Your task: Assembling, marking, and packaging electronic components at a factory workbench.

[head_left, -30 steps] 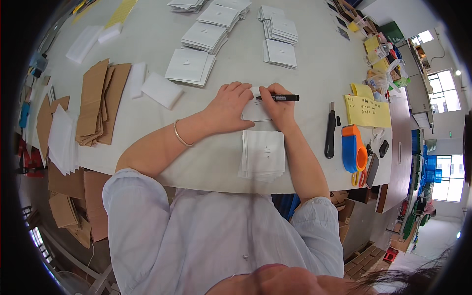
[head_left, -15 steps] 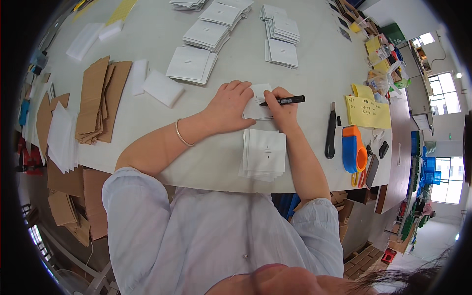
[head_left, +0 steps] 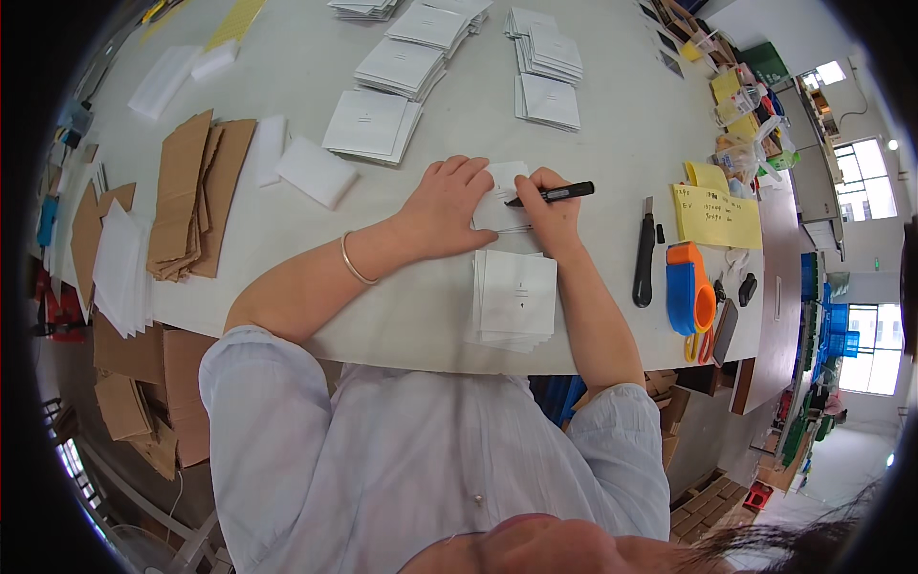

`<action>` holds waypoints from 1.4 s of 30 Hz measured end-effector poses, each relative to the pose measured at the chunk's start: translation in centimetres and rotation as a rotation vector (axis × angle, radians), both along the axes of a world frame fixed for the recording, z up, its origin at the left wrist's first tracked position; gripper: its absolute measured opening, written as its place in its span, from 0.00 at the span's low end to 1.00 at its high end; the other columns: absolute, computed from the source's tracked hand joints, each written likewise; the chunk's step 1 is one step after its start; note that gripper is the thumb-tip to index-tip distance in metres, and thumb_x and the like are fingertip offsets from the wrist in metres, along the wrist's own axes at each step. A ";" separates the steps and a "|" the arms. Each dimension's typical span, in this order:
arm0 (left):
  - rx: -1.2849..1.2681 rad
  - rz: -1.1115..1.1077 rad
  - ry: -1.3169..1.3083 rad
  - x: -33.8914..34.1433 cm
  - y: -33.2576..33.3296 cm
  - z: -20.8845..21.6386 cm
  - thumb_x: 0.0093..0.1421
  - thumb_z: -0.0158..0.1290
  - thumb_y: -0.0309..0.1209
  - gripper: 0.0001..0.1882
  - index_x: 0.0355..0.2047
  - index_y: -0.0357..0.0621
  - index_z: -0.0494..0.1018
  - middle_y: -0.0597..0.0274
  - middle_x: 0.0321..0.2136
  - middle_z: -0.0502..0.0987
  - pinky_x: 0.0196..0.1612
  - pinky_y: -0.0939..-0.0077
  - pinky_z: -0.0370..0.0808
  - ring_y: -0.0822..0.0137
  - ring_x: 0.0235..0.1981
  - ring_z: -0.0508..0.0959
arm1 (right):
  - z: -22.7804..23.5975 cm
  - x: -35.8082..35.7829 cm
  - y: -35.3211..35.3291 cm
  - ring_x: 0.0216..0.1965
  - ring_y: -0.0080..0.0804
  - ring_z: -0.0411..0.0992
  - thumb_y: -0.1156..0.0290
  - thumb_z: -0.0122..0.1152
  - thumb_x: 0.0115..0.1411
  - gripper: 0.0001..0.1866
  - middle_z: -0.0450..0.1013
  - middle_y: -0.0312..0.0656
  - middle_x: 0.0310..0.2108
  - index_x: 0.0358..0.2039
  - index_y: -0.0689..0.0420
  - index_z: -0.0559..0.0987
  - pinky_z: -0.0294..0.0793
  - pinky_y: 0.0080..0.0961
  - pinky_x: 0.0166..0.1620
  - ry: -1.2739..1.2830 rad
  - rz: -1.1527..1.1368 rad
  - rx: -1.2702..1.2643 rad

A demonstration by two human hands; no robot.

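In my right hand [head_left: 553,212] is a black marker pen [head_left: 569,192], gripped between thumb and fingers. Its tip rests at a small stack of white paper slips [head_left: 501,210] with short dark marks on the top one. My left hand [head_left: 449,206] lies flat along the left side of that stack, thumb apart from the fingers, steadying its edge. Just below, nearer to me, sits a second pile of white slips [head_left: 516,298], fanned slightly and marked on top. Part of the upper stack is hidden under my right hand.
Several white slip piles [head_left: 402,67] stand farther off, with another row [head_left: 550,100] right of them. Left lie cardboard pieces [head_left: 196,196] and white foam blocks [head_left: 317,172]. Right are a box cutter [head_left: 645,253], an orange-and-blue tape dispenser [head_left: 690,287] and yellow notes [head_left: 717,218].
The marker and my right hand have shifted very slightly at the upper stack. My left hand and the piles stay in place.
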State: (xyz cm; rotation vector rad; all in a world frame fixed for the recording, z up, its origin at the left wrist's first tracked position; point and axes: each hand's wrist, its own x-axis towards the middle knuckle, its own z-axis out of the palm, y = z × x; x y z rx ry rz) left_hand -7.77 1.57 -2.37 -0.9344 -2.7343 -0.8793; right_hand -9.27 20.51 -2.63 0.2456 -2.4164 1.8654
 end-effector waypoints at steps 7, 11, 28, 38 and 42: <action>0.093 0.029 0.005 -0.2 -0.4 1.9 0.41 0.62 0.39 0.28 0.40 0.40 0.66 0.47 0.51 0.66 0.55 0.60 0.63 0.49 0.53 0.64 | 0.7 -0.5 0.9 0.18 0.15 0.60 0.68 0.60 0.55 0.13 0.65 0.32 0.17 0.17 0.57 0.70 0.59 0.16 0.23 -0.036 -0.306 -0.328; 0.031 -0.248 -0.266 2.0 -0.3 5.0 0.41 0.62 0.43 0.28 0.39 0.39 0.67 0.49 0.47 0.68 0.52 0.62 0.65 0.49 0.51 0.65 | 0.3 -1.2 1.2 0.18 0.15 0.60 0.66 0.60 0.56 0.13 0.65 0.31 0.17 0.18 0.56 0.70 0.59 0.15 0.22 -0.007 -0.446 -0.419; -0.060 -0.053 -0.016 -0.1 -0.4 0.8 0.44 0.63 0.39 0.29 0.42 0.35 0.68 0.42 0.53 0.64 0.58 0.59 0.63 0.45 0.55 0.63 | 0.1 -0.8 -0.5 0.22 0.18 0.60 0.70 0.63 0.55 0.12 0.67 0.32 0.18 0.20 0.61 0.73 0.61 0.19 0.27 0.008 -0.028 0.076; -0.024 -0.034 0.066 -0.2 -0.5 0.3 0.44 0.62 0.40 0.27 0.41 0.35 0.69 0.43 0.51 0.66 0.55 0.61 0.66 0.49 0.53 0.65 | 0.2 -0.7 -0.2 0.22 0.17 0.59 0.70 0.63 0.54 0.13 0.65 0.31 0.17 0.18 0.61 0.71 0.59 0.19 0.26 -0.025 -0.040 0.031; -0.042 -0.024 0.063 -0.1 -0.5 0.5 0.44 0.62 0.40 0.27 0.40 0.35 0.69 0.44 0.49 0.67 0.54 0.61 0.66 0.50 0.52 0.66 | -0.3 -0.6 0.3 0.21 0.16 0.58 0.71 0.62 0.54 0.13 0.64 0.30 0.16 0.17 0.60 0.70 0.59 0.19 0.25 -0.032 -0.023 0.022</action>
